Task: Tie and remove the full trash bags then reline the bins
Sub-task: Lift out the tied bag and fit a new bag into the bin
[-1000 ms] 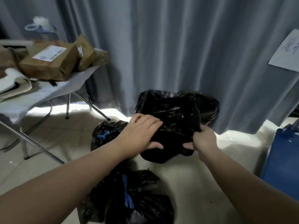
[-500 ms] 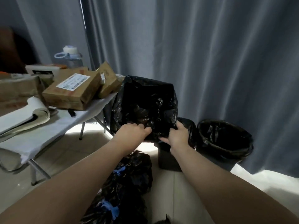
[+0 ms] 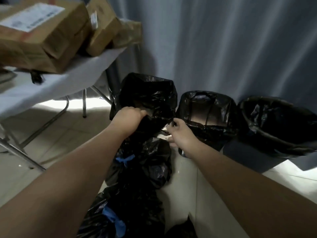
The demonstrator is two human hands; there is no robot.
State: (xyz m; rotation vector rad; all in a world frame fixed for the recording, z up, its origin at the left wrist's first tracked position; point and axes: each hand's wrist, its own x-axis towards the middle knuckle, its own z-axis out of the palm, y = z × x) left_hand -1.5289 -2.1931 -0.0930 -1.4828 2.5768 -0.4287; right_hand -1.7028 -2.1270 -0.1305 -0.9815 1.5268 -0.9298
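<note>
Head view: black plastic liner bag (image 3: 149, 93) now lowered; left hand (image 3: 130, 115) and right hand (image 3: 180, 133) pinch its rim; relining apparently under way.

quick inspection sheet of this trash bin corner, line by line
surface: tiled floor
job's things: loose black bag held up; middle bin and right bin both lined; tied full bags on the floor, blue ties
clutter: cardboard boxes on folding table
hands: left hand and right hand grip the loose black bag
cables: nothing seen
surroundings: grey curtain behind the bins
</note>
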